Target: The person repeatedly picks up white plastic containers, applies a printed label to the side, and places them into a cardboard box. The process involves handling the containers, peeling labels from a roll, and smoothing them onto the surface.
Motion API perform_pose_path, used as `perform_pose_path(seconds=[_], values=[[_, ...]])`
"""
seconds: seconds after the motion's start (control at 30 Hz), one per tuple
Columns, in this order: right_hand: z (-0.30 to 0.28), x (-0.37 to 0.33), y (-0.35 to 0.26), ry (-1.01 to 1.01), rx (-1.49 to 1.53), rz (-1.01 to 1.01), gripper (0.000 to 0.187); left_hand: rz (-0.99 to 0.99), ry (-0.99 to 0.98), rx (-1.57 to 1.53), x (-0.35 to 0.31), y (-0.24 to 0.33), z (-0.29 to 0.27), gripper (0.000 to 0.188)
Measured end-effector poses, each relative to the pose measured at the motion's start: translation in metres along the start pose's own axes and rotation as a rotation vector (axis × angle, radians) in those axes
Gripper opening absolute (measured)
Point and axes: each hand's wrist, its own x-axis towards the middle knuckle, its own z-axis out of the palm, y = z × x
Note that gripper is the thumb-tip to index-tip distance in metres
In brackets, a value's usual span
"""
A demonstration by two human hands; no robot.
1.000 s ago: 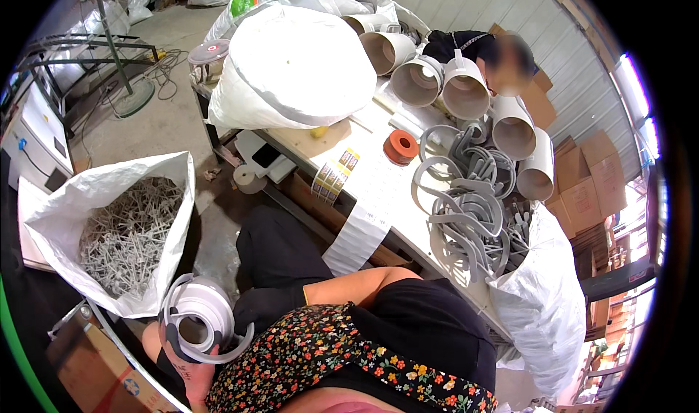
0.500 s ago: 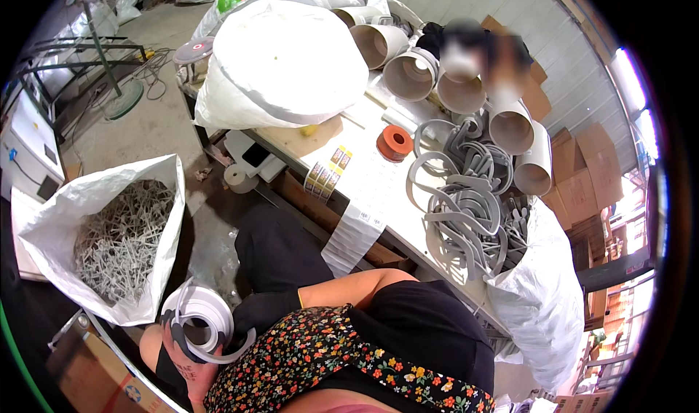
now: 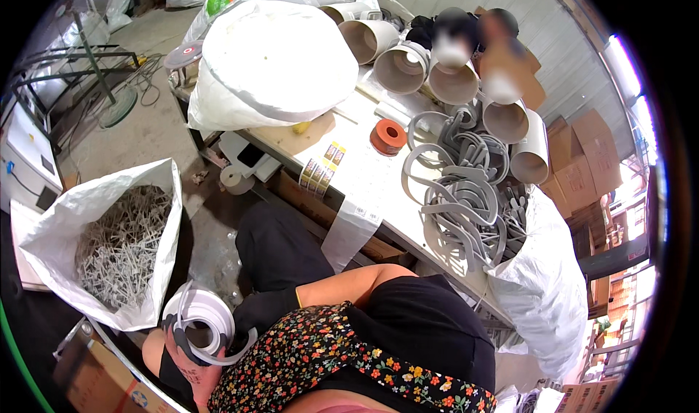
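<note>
My left hand (image 3: 191, 360), in a pink glove with dark grey fingers, is wrapped round the near left rim of a white plastic ring-shaped fitting (image 3: 213, 308) low in my lap. A light grey strap (image 3: 234, 356) loops over the fitting, pressed under the left fingers, its free end curving out to the right. My right hand (image 3: 268, 309), in a black glove, lies against the fitting's right side. Its fingers blend into dark cloth, so I cannot make out their grip. The fitting's round opening faces up.
An open white sack (image 3: 171, 216) of thin grey plastic pieces stands left. On the table (image 3: 291, 142) are a stuffed white sack (image 3: 277, 60), an orange tape roll (image 3: 388, 137), a label sheet (image 3: 322, 169), grey straps (image 3: 459, 202) and wide pipes (image 3: 400, 71). A cardboard box (image 3: 95, 376) sits lower left.
The whole view has shifted slightly, with the table things a little further left. Both hands stay at the white fitting, with almost no movement.
</note>
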Motion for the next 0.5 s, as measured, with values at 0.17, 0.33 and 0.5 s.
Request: perform_pose_path(seconds=[0.17, 0.33, 0.5], values=[[0.0005, 0.0009, -0.0038, -0.055, -0.067, 0.08, 0.021, -0.026, 0.001, -0.009, -0.0029, 0.0028, -0.0011, 0.095], [0.0036, 0.003, -0.0025, -0.057, -0.049, 0.077, 0.017, -0.004, 0.031, -0.007, -0.0063, 0.0005, -0.0013, 0.094], [0.0012, 0.0076, -0.0067, -0.074, -0.055, 0.078, 0.016, -0.045, 0.038, -0.011, -0.0085, 0.0017, -0.0019, 0.094]])
